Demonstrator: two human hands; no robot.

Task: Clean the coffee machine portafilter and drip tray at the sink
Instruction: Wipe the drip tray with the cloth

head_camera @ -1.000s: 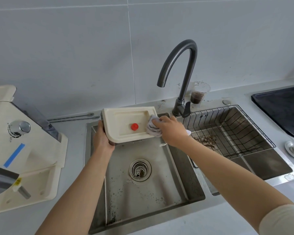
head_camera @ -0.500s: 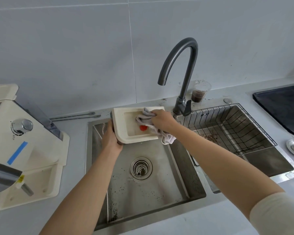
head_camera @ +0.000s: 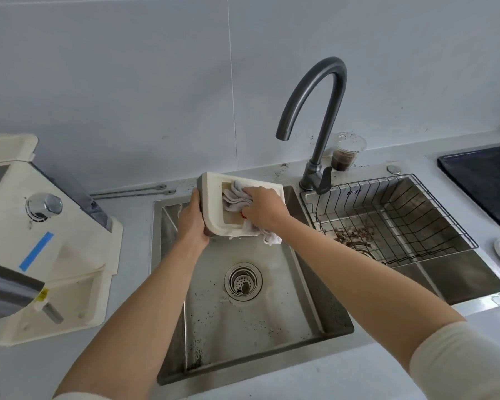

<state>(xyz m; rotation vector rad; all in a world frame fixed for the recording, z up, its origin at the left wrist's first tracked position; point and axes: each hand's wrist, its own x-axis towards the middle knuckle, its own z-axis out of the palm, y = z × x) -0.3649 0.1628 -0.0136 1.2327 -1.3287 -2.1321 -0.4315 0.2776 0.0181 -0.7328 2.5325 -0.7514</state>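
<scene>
The cream drip tray was held tilted over the back of the left sink basin, hollow side toward the person, the left grip curled round its left edge and the right grip closed on a grey cloth pressed inside it. Dark grounds flecked the steel basin and the wire basket in the right one, beneath a dark curved faucet. The pale grey table carried a cream coffee machine at left, with a grey tiled wall behind.
</scene>
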